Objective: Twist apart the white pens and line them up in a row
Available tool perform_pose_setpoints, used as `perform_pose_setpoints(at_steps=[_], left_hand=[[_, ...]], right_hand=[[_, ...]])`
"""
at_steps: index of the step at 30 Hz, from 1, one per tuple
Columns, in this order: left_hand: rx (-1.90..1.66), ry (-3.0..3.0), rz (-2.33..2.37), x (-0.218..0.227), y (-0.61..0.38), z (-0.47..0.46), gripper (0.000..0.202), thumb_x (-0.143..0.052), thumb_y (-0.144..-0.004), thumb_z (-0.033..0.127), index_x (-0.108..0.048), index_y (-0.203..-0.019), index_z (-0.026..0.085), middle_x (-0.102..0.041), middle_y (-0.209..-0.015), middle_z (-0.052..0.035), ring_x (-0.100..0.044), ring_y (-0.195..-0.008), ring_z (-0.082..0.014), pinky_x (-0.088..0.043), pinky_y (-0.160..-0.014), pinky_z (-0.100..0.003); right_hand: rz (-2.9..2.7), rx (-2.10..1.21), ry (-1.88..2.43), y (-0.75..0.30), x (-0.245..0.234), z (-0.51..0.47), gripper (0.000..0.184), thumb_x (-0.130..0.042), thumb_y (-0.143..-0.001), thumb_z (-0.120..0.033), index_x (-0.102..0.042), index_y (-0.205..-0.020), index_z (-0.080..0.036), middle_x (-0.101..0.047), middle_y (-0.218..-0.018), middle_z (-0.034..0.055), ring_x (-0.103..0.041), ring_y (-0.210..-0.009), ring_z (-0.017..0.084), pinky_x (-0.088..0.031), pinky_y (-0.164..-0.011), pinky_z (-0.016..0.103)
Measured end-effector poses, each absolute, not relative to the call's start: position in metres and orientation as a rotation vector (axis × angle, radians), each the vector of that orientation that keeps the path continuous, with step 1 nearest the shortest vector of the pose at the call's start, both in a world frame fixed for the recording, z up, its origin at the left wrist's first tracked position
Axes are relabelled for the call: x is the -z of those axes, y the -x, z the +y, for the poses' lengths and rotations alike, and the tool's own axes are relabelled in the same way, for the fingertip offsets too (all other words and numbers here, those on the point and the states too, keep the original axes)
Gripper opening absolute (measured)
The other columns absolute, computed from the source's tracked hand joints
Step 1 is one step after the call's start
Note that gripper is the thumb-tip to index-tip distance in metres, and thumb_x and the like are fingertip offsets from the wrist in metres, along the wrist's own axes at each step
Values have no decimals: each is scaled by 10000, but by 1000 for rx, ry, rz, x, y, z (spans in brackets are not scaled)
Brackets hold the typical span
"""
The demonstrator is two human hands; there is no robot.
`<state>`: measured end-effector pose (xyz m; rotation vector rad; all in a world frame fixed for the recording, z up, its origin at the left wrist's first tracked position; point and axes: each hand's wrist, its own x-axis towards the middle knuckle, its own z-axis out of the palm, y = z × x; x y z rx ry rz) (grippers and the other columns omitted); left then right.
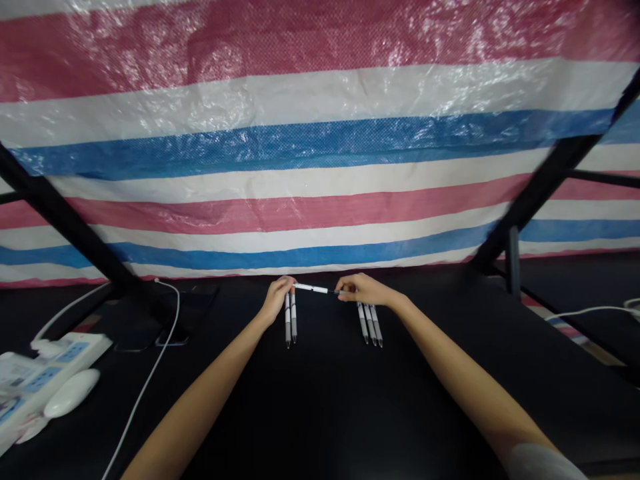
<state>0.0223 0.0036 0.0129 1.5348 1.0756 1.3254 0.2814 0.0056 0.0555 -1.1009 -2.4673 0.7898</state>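
Note:
My left hand (pixel 277 298) is closed, its fingertips pinching the left end of a white pen (pixel 313 288) held level above the black table. My right hand (pixel 364 289) is closed around the grey end of that pen. A thin dark length shows between the white barrel and my right fingers; I cannot tell whether it is a refill. Beside my left hand lie two white and grey pens (pixel 288 320), side by side with tips toward me. Below my right hand are three similar pens (pixel 370 323), their upper ends partly hidden by it.
A white power strip (pixel 60 367) with plugs and a white rounded device (pixel 73 393) lie at the left. A white cable (pixel 150 380) runs across the black table (pixel 320 413) there. Black frame legs (pixel 530 193) and a striped plastic sheet (pixel 300 180) stand behind.

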Motion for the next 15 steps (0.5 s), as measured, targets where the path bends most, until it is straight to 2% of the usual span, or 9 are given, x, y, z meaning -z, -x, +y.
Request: perform_pose_setpoints(at_steps=[7, 15], left_hand=[[-1316, -1538, 1073, -15, -24, 2, 438, -548, -738, 484, -496, -442, 166, -560, -737, -45, -474, -682, -156, -348, -613, -252], [-1346, -1556, 1072, -11, -22, 5, 427, -536, -766, 441, -488, -440, 169, -574, -729, -49, -500, -709, -173, -368, -635, -258]], right_hand=[[-2406, -908, 1121, -268, -54, -1, 201, -572, -795, -331, -629, -883, -159, -662, -679, 15, -546, -574, 115, -359, -555, 224], [-2388, -959, 1130, -262, -45, 0, 237, -553, -808, -369, -629, -885, -159, -676, -686, 26, -571, -595, 125, -365, -551, 224]])
